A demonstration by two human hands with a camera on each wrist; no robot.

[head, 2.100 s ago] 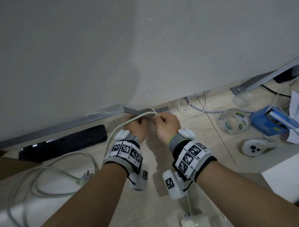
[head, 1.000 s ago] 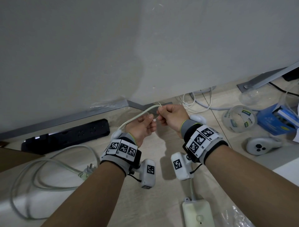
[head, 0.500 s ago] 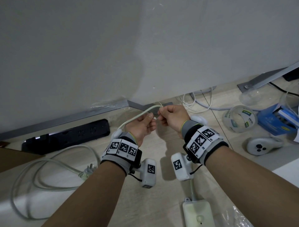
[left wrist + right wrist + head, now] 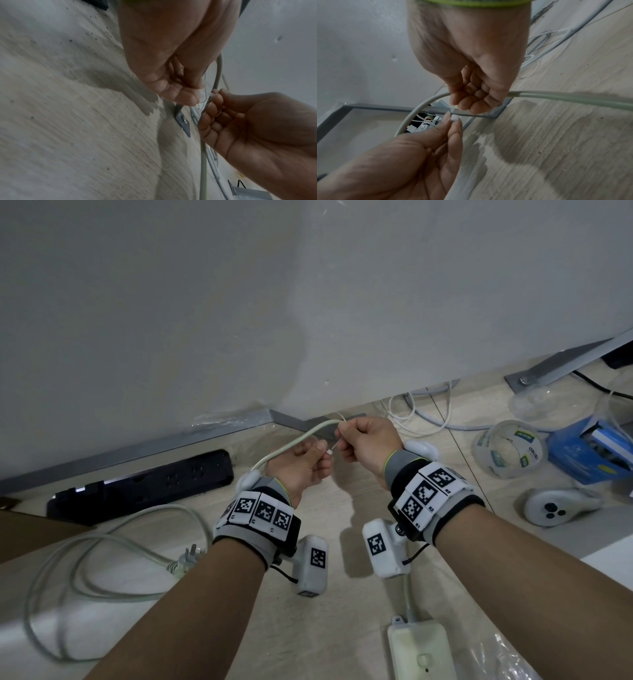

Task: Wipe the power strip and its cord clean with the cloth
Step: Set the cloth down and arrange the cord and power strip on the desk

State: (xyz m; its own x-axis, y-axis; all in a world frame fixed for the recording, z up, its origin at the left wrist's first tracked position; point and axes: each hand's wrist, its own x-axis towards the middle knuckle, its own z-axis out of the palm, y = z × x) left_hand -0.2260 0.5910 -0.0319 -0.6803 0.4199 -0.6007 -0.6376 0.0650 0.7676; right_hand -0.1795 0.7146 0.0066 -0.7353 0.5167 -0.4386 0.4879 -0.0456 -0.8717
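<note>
The pale power strip [image 4: 423, 652] lies on the floor at the bottom edge. Its grey-white cord [image 4: 294, 440] rises from it, passes through my right hand [image 4: 363, 440] and arcs left over my left hand [image 4: 305, 463]. In the right wrist view my right hand [image 4: 471, 54] curls its fingers round the cord [image 4: 573, 98]. Just below it, my left hand [image 4: 419, 155] pinches a small white tie piece [image 4: 454, 117] between thumb and forefinger. The left wrist view shows both hands almost touching beside the cord [image 4: 218, 73]. No cloth is in view.
A black power strip [image 4: 144, 484] lies along the wall base at left. Loops of cord with a plug [image 4: 183, 563] lie on the floor at left. Right of my hands are thin white cables [image 4: 428, 419], a tape roll [image 4: 507, 446], a blue box [image 4: 589, 453] and a white controller [image 4: 555, 505].
Both hands have lifted the cord off the floor corner and back from the wall. My left hand has drawn slightly apart from the right, with the white tie piece pinched in it.
</note>
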